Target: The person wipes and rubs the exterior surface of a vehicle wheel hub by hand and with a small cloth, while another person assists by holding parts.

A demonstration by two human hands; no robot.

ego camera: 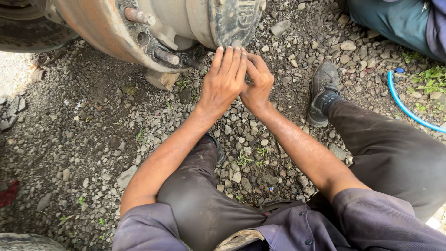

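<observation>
My left hand [224, 80] is stretched flat with its fingers straight and close together, laid against my right hand [257, 84]. The right hand's fingers are curled inward under the left fingertips, and whatever may lie inside them is hidden. Both hands hover just below a rusty vehicle wheel hub [100, 25], close to its dark rubber-edged part [232, 21]. Threaded studs [139, 17] stick out of the hub, one [168, 56] just left of my left hand. I sit on gravel, knees bent, in dark trousers.
A wooden block [161, 79] props the hub. My black shoe [323, 88] rests on the gravel at right, near a blue hose [405, 106]. Another person's trouser leg [395, 18] is at top right. A red rag [8, 193] lies left.
</observation>
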